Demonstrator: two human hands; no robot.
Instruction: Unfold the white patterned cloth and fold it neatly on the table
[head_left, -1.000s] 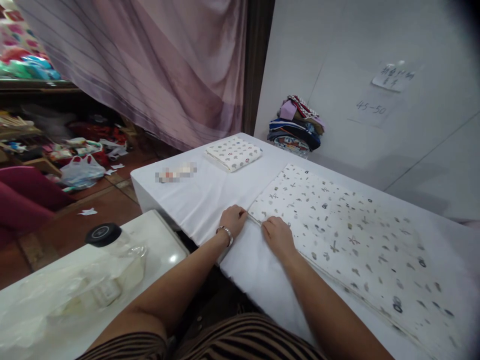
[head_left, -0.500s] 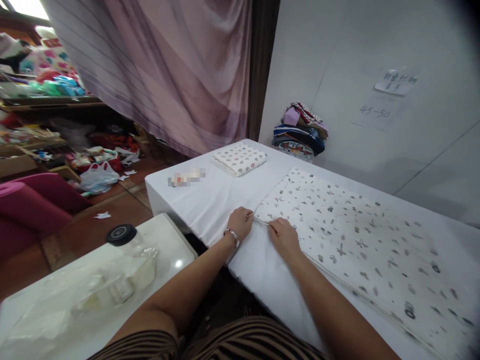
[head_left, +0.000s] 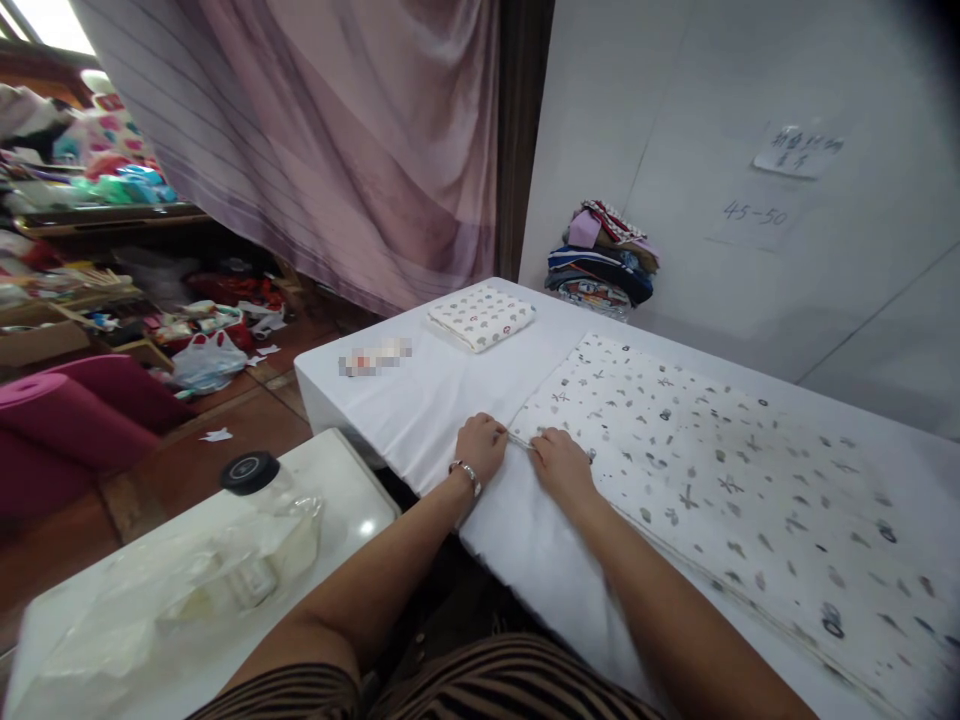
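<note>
A white cloth with small grey printed figures (head_left: 720,480) lies folded in a long flat strip on the table covered in white (head_left: 420,410). My left hand (head_left: 481,447), with a bracelet on its wrist, pinches the near left corner of this cloth. Just to the right, my right hand (head_left: 562,466) grips the near edge of the same cloth, its fingertips bent over the layers. Farther back lies a second patterned cloth (head_left: 481,318), folded into a small square.
A pixelated small item (head_left: 375,357) is at the table's left. A lower white table (head_left: 352,490) holds a black round lid (head_left: 250,472) and clear plastic bags (head_left: 225,590). Folded clothes (head_left: 604,260) are stacked by the wall. A pink curtain (head_left: 375,130) hangs behind.
Both hands stay at the cloth's near left corner, with the right fingers shifted very slightly. The whole view has turned a little to the left.
</note>
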